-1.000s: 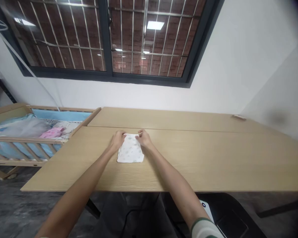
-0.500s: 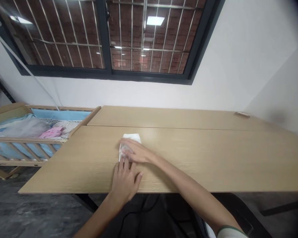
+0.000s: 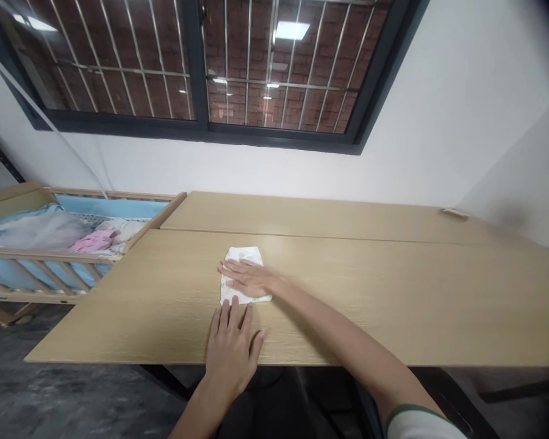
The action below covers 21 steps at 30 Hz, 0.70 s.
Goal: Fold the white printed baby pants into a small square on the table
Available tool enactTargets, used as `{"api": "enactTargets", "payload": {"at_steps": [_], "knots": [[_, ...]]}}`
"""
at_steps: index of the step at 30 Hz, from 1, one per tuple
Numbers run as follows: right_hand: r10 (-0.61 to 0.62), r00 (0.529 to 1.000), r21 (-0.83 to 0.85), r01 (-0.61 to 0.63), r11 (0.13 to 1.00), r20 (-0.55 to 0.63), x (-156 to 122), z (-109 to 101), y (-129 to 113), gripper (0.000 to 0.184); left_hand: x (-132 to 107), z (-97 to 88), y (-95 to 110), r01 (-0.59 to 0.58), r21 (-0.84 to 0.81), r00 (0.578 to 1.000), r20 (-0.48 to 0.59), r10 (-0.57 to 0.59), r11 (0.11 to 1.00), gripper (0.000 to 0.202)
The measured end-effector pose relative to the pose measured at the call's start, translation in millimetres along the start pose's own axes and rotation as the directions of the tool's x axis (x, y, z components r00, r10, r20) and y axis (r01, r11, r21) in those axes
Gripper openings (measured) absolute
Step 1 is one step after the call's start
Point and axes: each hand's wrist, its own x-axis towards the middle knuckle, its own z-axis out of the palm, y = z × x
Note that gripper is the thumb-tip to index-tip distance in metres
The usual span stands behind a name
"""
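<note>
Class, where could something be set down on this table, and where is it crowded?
Widest bare patch: the table right of the right arm. Smaller ones: between cloth and cot, and behind the cloth towards the wall. Crowded: around the cloth, with the right hand over it and the left hand at its near edge.

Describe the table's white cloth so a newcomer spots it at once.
Start at the wooden table below the window. Slightly left of the picture's middle, the right hand lies spread over the white cloth. It is small, flat and faintly patterned, unlike the crumpled pink cloth in the crib.
</note>
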Motion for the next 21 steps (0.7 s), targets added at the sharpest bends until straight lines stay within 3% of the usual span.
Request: {"api": "enactTargets", "payload": {"at_steps": [5, 9, 12, 16, 19, 21], "knots": [[0.074, 0.994, -0.131, -0.085, 0.988, -0.086, 23, -15, 41, 0.06, 0, 3.2, -1, -0.008, -0.004, 0.999, -0.031, 0.008, 1.0, 0.056], [0.082, 0.987, -0.191, -0.107, 0.976, -0.137, 29, -19, 46, 0.06, 1, 4.2, -4, -0.013, -0.018, 0.999, -0.035, 0.012, 1.0, 0.059], [0.027, 0.971, -0.248, -0.087, 0.965, -0.238, 22, -20, 34, 0.059, 1, 4.9, -14, -0.024, -0.046, 1.0, 0.006, 0.024, 0.999, 0.055], [0.046, 0.912, -0.195, -0.136, 0.971, -0.408, -11, -21, 7, 0.041, 6, -0.4, -48, -0.11, -0.163, 0.99, 0.073, 0.123, 0.981, 0.046], [0.114, 0.941, -0.055, -0.138, 0.989, -0.318, -47, -21, -15, 0.033, 21, -9.5, -80, -0.163, -0.263, 0.973, 0.118, 0.199, 0.951, 0.039], [0.113, 0.967, -0.004, -0.117, 0.993, -0.228, -70, -20, -28, 0.044, 33, -15.2, -97, -0.19, -0.276, 0.963, 0.137, 0.234, 0.942, 0.033]]}}
